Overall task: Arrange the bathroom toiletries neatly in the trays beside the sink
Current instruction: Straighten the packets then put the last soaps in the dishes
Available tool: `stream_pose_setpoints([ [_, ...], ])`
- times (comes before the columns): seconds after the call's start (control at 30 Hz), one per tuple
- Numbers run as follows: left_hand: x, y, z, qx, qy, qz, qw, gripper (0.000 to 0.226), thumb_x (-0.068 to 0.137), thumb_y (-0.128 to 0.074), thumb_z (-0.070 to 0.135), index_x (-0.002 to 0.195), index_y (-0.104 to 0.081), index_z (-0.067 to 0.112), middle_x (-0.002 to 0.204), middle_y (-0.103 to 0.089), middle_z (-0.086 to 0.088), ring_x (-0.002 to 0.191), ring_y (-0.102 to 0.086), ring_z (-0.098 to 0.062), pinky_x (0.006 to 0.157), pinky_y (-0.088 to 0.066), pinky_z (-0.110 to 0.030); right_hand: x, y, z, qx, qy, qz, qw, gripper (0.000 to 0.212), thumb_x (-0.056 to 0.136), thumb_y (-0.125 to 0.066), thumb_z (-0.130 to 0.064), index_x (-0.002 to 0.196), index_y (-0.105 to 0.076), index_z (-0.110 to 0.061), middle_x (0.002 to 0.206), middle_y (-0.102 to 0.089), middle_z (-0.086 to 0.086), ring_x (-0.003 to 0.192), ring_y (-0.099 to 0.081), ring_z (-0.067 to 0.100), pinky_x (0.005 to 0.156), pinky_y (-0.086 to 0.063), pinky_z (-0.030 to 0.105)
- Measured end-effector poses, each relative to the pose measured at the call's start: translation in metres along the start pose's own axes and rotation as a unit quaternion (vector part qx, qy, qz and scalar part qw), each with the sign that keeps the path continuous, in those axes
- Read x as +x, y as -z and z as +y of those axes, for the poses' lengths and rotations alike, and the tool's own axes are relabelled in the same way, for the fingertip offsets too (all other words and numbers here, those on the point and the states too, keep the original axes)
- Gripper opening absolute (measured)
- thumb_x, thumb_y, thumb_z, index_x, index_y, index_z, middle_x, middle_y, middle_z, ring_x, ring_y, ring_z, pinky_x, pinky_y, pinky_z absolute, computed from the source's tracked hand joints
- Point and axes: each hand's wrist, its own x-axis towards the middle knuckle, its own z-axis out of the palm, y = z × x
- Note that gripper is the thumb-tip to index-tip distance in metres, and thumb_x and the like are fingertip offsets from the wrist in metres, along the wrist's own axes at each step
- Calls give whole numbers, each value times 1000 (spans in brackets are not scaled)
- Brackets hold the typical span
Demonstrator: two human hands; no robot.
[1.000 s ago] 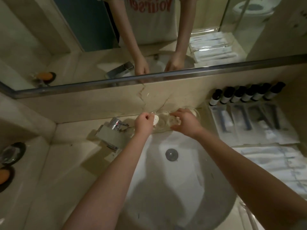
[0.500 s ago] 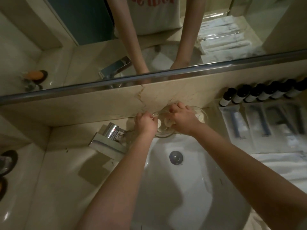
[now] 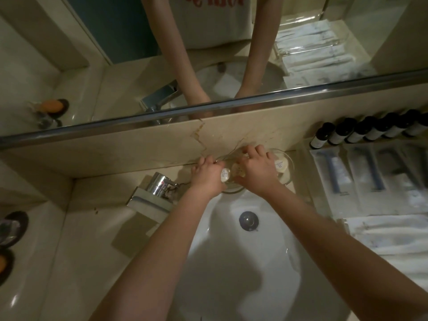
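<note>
Two clear glass dishes stand behind the sink against the wall. My left hand (image 3: 207, 176) is closed on a small round white soap (image 3: 225, 175) over the left glass dish (image 3: 232, 187). My right hand (image 3: 254, 169) rests fingers-down in the same dish, pinching something pale that I cannot make out. The right glass dish (image 3: 288, 172) holds another round wrapped soap (image 3: 280, 163). To the right, a clear tray (image 3: 324, 205) carries wrapped packets with razors and toothbrushes (image 3: 333, 173). Several small dark bottles (image 3: 361, 132) line the wall behind it.
A chrome tap (image 3: 157, 189) stands left of the dishes. The white basin (image 3: 243, 262) with its drain plug (image 3: 248, 220) lies under my forearms. Folded white towels (image 3: 393, 235) lie at the right. Dark round holders (image 3: 12, 228) sit on the far left counter. A mirror rail (image 3: 208, 110) runs above.
Both hands have come closer together over the left dish, pushed a little farther toward the wall. The view has shifted slightly down and left.
</note>
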Motion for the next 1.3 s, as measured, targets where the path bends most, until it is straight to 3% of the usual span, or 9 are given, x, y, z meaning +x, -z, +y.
stream_pose_setpoints([
  [0.23,5,-2,2,26,14,54,998,48,77,-67,29,122,-54,19,130,-46,-10,128,-33,-28,101,-32,-41,1,3,6,17,20,-24,999,50,75,-67,-45,120,-62,-25,135,-43,1,122,-35,27,93,-30,39],
  [1.3,3,0,2,10,21,42,999,50,77,-70,31,121,-54,16,129,-46,-12,129,-34,-30,101,-32,-41,-2,9,2,6,4,-54,999,52,78,-65,-44,127,-55,-29,138,-45,0,123,-35,27,96,-32,39],
])
